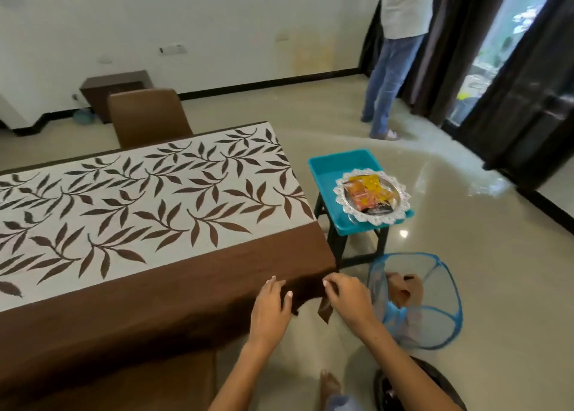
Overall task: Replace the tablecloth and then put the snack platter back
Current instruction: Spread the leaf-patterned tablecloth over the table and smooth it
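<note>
A tablecloth [149, 199], white with brown leaves and a wide brown border, lies spread over the table. At the table's near right corner my left hand [271, 305] and my right hand [348, 299] both pinch the hanging brown border. The corner fabric dangles between them. The snack platter [371, 194], a silver plate with a lacy white rim, holds several orange and yellow packets. It rests on a teal tray [329, 168] on a small dark stool to the right of the table.
A blue mesh hamper [435, 305] with brown cloth inside stands on the floor beside my right hand. A brown chair [146, 115] is at the table's far side. A person [394, 53] stands near dark curtains at the back right. A dark round object [385, 389] lies on the floor.
</note>
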Motion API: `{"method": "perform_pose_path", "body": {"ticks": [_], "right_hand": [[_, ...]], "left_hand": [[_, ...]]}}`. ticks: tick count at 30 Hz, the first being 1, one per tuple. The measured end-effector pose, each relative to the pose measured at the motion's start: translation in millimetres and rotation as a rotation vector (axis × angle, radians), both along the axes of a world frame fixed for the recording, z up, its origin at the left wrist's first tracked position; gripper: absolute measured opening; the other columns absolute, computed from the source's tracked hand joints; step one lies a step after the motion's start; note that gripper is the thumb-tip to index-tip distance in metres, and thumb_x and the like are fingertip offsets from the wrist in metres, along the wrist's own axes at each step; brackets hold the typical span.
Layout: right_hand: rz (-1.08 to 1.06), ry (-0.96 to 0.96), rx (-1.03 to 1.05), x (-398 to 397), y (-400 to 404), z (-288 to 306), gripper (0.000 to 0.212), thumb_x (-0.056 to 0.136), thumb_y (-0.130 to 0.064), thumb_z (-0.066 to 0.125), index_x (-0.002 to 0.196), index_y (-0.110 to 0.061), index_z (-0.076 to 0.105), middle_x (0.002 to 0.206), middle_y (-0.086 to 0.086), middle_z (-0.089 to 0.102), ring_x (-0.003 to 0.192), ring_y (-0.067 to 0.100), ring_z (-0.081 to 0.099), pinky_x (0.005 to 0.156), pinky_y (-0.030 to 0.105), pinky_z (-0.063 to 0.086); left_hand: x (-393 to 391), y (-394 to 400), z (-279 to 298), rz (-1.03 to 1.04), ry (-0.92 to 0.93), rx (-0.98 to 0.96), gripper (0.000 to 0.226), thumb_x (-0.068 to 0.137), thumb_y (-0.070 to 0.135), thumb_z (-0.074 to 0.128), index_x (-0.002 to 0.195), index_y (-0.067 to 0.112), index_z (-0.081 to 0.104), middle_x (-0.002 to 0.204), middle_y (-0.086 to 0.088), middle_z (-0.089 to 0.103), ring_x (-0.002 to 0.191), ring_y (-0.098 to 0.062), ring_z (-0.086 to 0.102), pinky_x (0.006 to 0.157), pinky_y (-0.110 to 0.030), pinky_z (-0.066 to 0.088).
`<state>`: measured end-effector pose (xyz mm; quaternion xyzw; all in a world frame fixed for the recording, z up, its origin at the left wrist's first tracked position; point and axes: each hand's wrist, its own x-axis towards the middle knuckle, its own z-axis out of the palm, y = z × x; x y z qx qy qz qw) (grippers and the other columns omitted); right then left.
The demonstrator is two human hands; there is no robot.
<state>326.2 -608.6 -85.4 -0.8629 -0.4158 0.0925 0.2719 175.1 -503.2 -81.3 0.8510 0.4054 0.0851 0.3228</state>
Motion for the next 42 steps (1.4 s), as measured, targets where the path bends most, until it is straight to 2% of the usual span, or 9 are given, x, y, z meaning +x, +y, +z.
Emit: {"method": "perform_pose_path", "body": {"ticks": [6, 13, 17, 20, 23, 27, 32, 35, 42], "right_hand": [[0.197, -0.007, -0.15, 71.3, 80.9, -21.6, 0.024, 0.094, -0.028, 0.049, 0.116, -0.025, 0.06, 0.121, -0.006, 0.059, 0.109, 0.005, 0.054, 0.088, 0.014, 0.041], [0.486, -0.124, -0.507, 107.1, 128.2, -63.6, 0.075, 0.085, -0.068, 0.005, 0.149, -0.029, -0.003, 0.153, 0.001, -0.019, 0.145, 0.021, -0.009, 0.115, 0.038, -0.002], [0.511, -0.14, -0.553, 103.3, 108.0, -78.9, 0.072, 0.089, -0.066, 0.009, 0.149, -0.025, 0.009, 0.157, 0.005, 0.004, 0.142, 0.026, 0.019, 0.113, 0.034, 0.001], [0.541, -0.045, -0.547, 102.0, 96.5, -79.9, 0.072, 0.089, -0.067, 0.01, 0.149, -0.027, 0.005, 0.158, 0.004, 0.0, 0.145, 0.022, 0.0, 0.11, 0.033, 0.0], [0.507, -0.092, -0.39, 99.3, 100.7, -69.5, 0.085, 0.075, -0.08, -0.006, 0.146, -0.032, 0.0, 0.153, -0.002, -0.015, 0.145, 0.021, -0.003, 0.112, 0.027, -0.01], [0.423, -0.076, -0.327, 101.2, 124.7, -62.4, 0.097, 0.067, -0.081, -0.019, 0.147, -0.031, 0.006, 0.152, -0.006, -0.015, 0.144, 0.016, -0.008, 0.112, 0.037, -0.009], [0.39, -0.104, -0.409, 106.6, 141.2, -69.7, 0.08, 0.081, -0.073, -0.009, 0.146, -0.028, 0.001, 0.155, -0.001, -0.008, 0.144, 0.017, -0.008, 0.114, 0.043, 0.005], [0.367, -0.095, -0.443, 105.6, 133.1, -75.5, 0.069, 0.092, -0.064, 0.008, 0.147, -0.023, 0.016, 0.155, 0.005, 0.013, 0.142, 0.02, 0.009, 0.113, 0.047, 0.021], [0.374, -0.124, -0.437, 96.9, 113.5, -81.8, 0.067, 0.093, -0.062, 0.014, 0.149, -0.025, 0.013, 0.158, 0.003, 0.007, 0.144, 0.018, 0.001, 0.114, 0.033, -0.008]], "left_hand": [[55.4, 69.9, -28.1, -0.096, 0.396, 0.099, 0.061, 0.1, 0.046, 0.027, 0.151, 0.023, 0.003, 0.158, -0.003, -0.014, 0.144, -0.022, -0.015, 0.116, -0.042, 0.002], [57.0, 98.4, -61.5, -0.102, 0.554, 0.056, 0.069, 0.095, 0.061, 0.019, 0.148, 0.031, -0.013, 0.152, 0.0, -0.028, 0.142, -0.023, -0.021, 0.115, -0.044, -0.006], [44.2, 86.0, -75.1, -0.101, 0.512, 0.074, 0.075, 0.078, 0.074, -0.005, 0.14, 0.039, -0.023, 0.154, 0.002, -0.019, 0.143, -0.026, -0.012, 0.111, -0.04, -0.002], [31.7, 82.4, -84.3, -0.049, 0.508, 0.105, 0.066, 0.09, 0.069, 0.013, 0.148, 0.037, 0.014, 0.148, 0.001, 0.039, 0.134, -0.023, 0.038, 0.095, -0.031, 0.043], [33.4, 81.5, -76.7, -0.053, 0.497, 0.129, 0.058, 0.093, 0.064, 0.017, 0.135, 0.036, 0.046, 0.14, 0.008, 0.048, 0.122, -0.013, 0.054, 0.092, -0.027, 0.046], [46.0, 104.5, -70.2, 0.061, 0.494, 0.223, 0.063, 0.096, 0.06, 0.016, 0.144, 0.023, 0.035, 0.15, -0.002, 0.035, 0.137, -0.018, 0.028, 0.115, -0.035, 0.012], [59.3, 122.4, -78.8, 0.108, 0.536, 0.171, 0.07, 0.096, 0.06, 0.012, 0.142, 0.015, 0.039, 0.15, -0.01, 0.033, 0.137, -0.025, 0.034, 0.107, -0.043, 0.032], [55.5, 118.6, -86.6, 0.07, 0.53, 0.135, 0.073, 0.095, 0.062, 0.014, 0.147, 0.014, 0.03, 0.154, -0.009, 0.025, 0.141, -0.024, 0.019, 0.115, -0.04, 0.007], [46.7, 108.0, -88.8, 0.037, 0.49, 0.145, 0.073, 0.095, 0.061, 0.02, 0.15, 0.014, 0.023, 0.158, -0.009, 0.015, 0.144, -0.024, 0.01, 0.112, -0.039, 0.001]]}}
